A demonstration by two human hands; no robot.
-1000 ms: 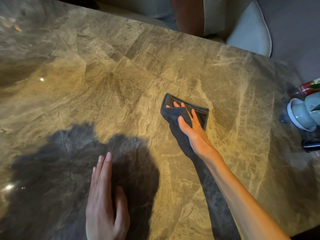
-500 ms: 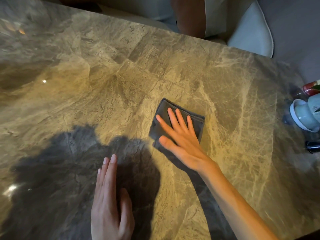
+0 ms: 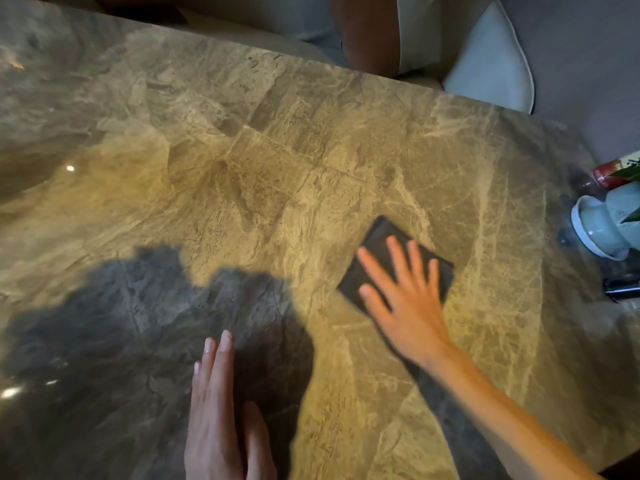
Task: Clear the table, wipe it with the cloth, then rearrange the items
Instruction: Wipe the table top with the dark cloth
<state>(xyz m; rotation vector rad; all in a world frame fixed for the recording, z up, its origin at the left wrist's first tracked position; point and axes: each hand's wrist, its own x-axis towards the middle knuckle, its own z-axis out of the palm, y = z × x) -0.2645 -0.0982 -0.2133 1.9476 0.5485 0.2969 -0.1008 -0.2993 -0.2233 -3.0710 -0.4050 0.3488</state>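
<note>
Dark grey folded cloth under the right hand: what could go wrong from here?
The right hand presses the dark grey folded cloth flat on the marble table. A wider sweep rightward might knock the pale ceramic vase or the red-capped bottle at the edge.

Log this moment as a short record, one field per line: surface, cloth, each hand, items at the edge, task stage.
surface: marble-patterned table, glossy, mostly bare
cloth: dark folded cloth, flat on the table, right of centre
right hand: right hand open, fingers spread, pressing on the cloth
left hand: left hand open, flat on the table, holding nothing
items at the edge: pale ceramic vase, red-capped bottle and a dark object at the right edge
task stage: wiping; rearranging not yet begun
</note>
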